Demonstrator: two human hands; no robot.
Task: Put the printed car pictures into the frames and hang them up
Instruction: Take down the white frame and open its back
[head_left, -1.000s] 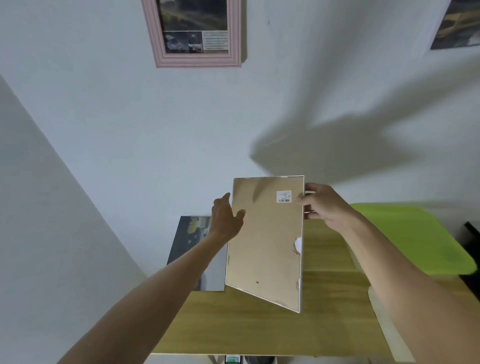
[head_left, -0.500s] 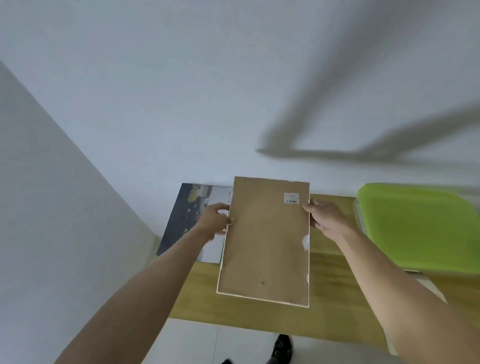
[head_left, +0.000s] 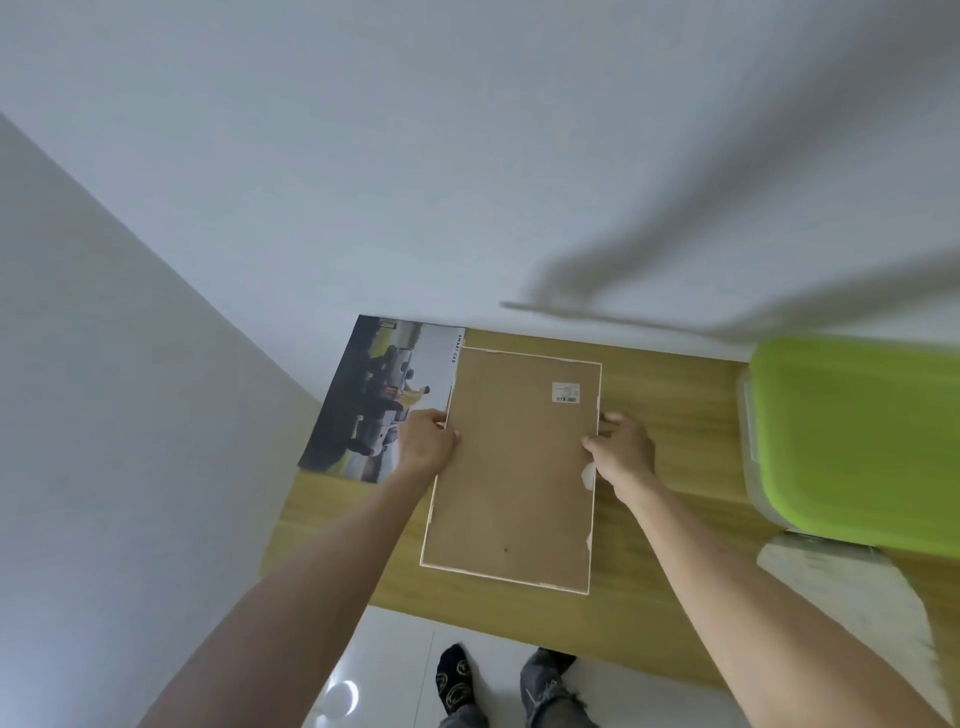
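Head view, the only one. White-edged rectangular picture frame (head_left: 511, 467) lies face down on the light wooden table (head_left: 670, 415), brown fibreboard backing up, small barcode sticker (head_left: 565, 392) near its far right corner. Long axis runs away from the person, tilted a little to the right at the far end.

Left hand (head_left: 428, 441) sits at the frame's left long edge, roughly mid-length; fingers curled over the rim, thumb on the backing, so it grips the edge. Right hand (head_left: 621, 449) mirrors it on the right long edge, fingertips hooked at the rim and thumb on the board: also a grip. Both hands about level with each other, neither clearly nearer.

Printed car picture, a glossy sheet showing a grey vehicle on a dark road (head_left: 382, 400), lies flat just left of the frame; its right edge looks tucked under the frame's far left corner. Left hand is the nearer one to it, partly over its lower right part.

Lime-green plastic lid on a clear storage box (head_left: 852, 441) stands at the table's right end, well apart from the frame. Socked feet (head_left: 454, 686) on pale floor below.

Judgement: backing has to come off before the print goes in. Retaining tabs along the edges too small to make out. White chips on the right edge suggest brittle moulding; lift gently.
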